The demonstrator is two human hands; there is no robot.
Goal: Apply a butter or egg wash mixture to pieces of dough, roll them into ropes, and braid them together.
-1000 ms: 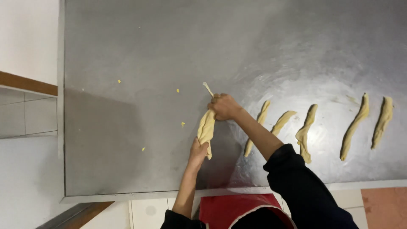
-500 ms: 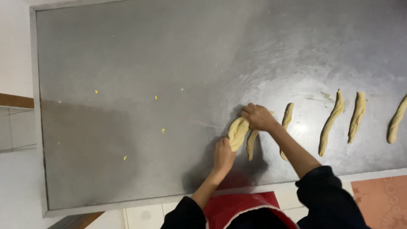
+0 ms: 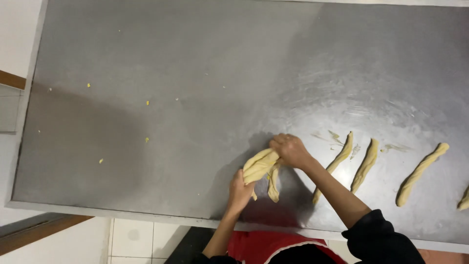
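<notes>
Both of my hands hold one pale yellow dough piece (image 3: 260, 166) just above the steel table (image 3: 185, 98). My left hand (image 3: 239, 189) grips its lower end and my right hand (image 3: 289, 149) pinches its upper end. A thinner strand of the same dough hangs down below it. To the right several shaped dough sticks lie in a row on the table: one (image 3: 338, 161) partly behind my right forearm, another (image 3: 366, 164) beside it, and a twisted one (image 3: 420, 173) farther right.
Small yellow dough crumbs (image 3: 147, 140) dot the left half of the table. The table's front edge (image 3: 122, 211) runs just ahead of my body. White floor tiles (image 3: 134, 239) and a wooden strip (image 3: 44, 232) show below left. Another dough end (image 3: 463, 200) peeks in at the right edge.
The view has shifted, so the hands and dough row sit farther right. The dough piece in my hands looks more folded and bunched, with a strand now hanging below it.
</notes>
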